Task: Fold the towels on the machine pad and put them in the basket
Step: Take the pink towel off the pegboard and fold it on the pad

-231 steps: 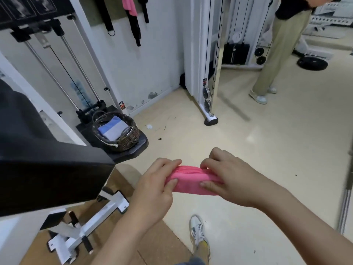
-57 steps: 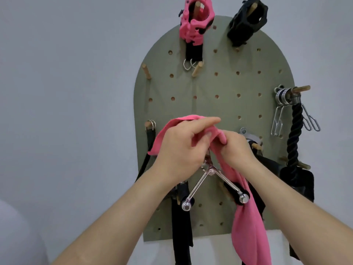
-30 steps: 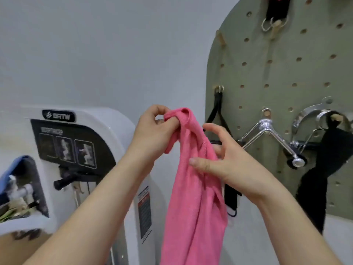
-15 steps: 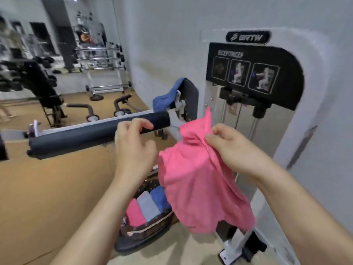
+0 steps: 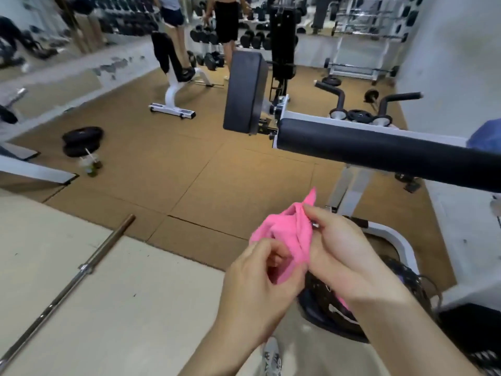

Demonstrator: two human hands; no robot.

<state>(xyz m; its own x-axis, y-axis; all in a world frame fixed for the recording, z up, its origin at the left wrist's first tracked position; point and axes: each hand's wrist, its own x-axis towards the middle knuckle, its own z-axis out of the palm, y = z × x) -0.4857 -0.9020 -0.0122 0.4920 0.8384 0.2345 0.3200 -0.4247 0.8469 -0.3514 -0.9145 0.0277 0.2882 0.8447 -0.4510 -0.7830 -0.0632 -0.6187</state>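
A pink towel [image 5: 291,234] is bunched up between both hands in front of me. My left hand [image 5: 260,283] pinches its lower edge. My right hand [image 5: 341,256] grips its upper right side, and one corner sticks up above the fingers. Below and behind my right forearm sits a dark woven basket [image 5: 406,283]; my arm hides most of it. A blue towel [image 5: 486,138] lies on the machine at the far right edge. The black roller pad [image 5: 379,150] of the machine crosses the view above my hands.
A steel barbell [image 5: 67,283] lies on the pale floor to the left. Black weight plates [image 5: 82,141] and a drink cup stand on the brown mat. A square black pad [image 5: 245,90], benches, dumbbell racks and several people fill the back. My shoe [image 5: 272,358] shows below.
The view has swung left from the machine's panel to the gym floor. The pink towel, hanging loosely spread half a second ago, is now gathered tighter and lower between both hands.
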